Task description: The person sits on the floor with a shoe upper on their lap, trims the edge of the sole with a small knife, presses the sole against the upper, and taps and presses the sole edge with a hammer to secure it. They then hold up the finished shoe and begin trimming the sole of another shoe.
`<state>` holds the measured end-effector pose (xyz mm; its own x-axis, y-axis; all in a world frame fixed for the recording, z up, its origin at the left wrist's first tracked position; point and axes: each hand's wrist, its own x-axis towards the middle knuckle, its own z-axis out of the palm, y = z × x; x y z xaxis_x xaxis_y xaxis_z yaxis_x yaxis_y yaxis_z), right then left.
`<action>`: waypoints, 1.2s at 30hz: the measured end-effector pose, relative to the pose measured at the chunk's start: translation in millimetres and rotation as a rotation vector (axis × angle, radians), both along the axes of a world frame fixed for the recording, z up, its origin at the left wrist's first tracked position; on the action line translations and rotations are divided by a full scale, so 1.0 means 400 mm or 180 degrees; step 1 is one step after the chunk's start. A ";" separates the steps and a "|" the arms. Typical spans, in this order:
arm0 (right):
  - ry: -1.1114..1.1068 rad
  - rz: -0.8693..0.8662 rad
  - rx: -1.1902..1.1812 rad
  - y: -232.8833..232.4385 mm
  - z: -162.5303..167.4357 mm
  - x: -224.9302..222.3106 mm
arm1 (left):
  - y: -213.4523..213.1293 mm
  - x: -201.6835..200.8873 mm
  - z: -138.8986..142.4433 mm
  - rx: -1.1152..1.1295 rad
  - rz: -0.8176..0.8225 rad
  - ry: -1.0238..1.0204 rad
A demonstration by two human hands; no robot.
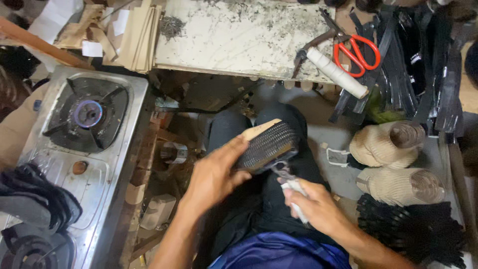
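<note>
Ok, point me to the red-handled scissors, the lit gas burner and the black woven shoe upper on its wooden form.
Red-handled scissors (357,52), head view, on the red handle loops.
Lit gas burner (88,113), head view, on the blue flame ring.
Black woven shoe upper (269,146), head view, on the woven side.

Two hands are at work over the lap, the left hand (215,174) and the right hand (313,206), with one black woven shoe piece (266,145) and one white-handled pair of pliers (291,192) between them. On the marble slab (239,37) I count one pair of red-handled scissors (357,51), one hammer with a white-wrapped handle (332,70) and one small heap of nails (172,25). The steel gas stove (74,164) shows two burners, one lit burner (88,113) and one unlit burner (30,247); to the right lie two stacks of tan soles (386,144) (398,185) and one pile of black pieces (413,230).
</note>
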<state>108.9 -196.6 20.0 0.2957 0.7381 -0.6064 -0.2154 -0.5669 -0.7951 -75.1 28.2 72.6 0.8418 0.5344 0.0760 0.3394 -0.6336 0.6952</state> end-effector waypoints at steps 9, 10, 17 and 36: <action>-0.0522 0.0384 0.0567 0.157 0.005 -0.089 | 0.004 -0.041 -0.033 0.0352 0.0296 -0.0190; -0.0615 0.0413 0.0636 0.164 0.029 -0.089 | -0.003 -0.040 -0.041 0.0405 0.0371 -0.0195; -0.2828 0.1667 0.1109 0.183 0.144 -0.105 | -0.034 -0.062 -0.040 0.0958 0.0235 -0.0218; -0.3523 0.1926 0.0418 0.217 0.145 -0.045 | 0.044 0.044 -0.032 0.0725 -0.0193 0.0347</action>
<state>90.7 -109.8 77.9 0.1914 0.9678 -0.1637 0.8632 -0.2453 -0.4412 -57.7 45.8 59.9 0.8816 0.4622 0.0957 0.3611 -0.7911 0.4938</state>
